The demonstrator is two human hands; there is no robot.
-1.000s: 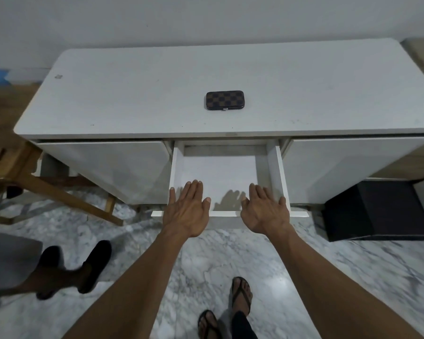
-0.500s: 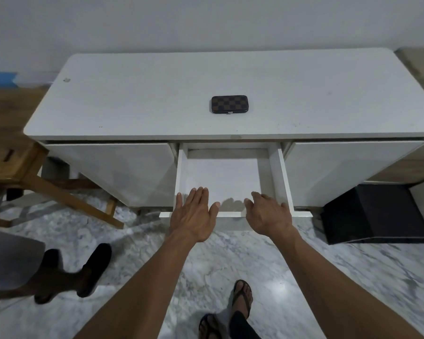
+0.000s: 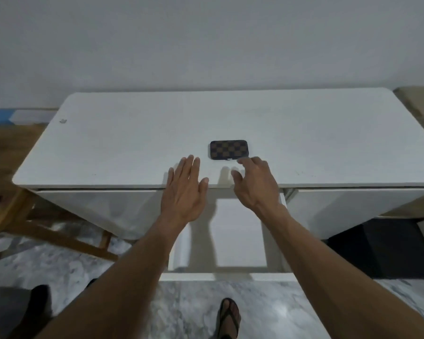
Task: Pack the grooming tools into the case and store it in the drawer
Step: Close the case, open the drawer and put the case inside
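A closed brown checkered case [image 3: 229, 149] lies flat on the white desk top [image 3: 132, 143], near its front edge. Below it the middle drawer [image 3: 240, 241] stands pulled out, and nothing shows on its visible white floor. My right hand [image 3: 255, 184] hovers over the desk's front edge with spread fingers, its fingertips just short of the case's near right corner, holding nothing. My left hand [image 3: 185, 189] is flat and open, to the left of the case and apart from it. No loose grooming tools are in view.
Closed white drawer fronts flank the open drawer at left [image 3: 96, 211] and right [image 3: 348, 209]. A wooden chair [image 3: 22, 216] stands at the left, a black box [image 3: 382, 250] under the desk at the right. Another person's dark shoe [image 3: 38, 304] and my sandalled foot [image 3: 228, 316] are on the marble floor.
Both hands left the drawer's front rim and rose over the desk edge toward the case. The view tilted up and moved closer. The drawer stays open.
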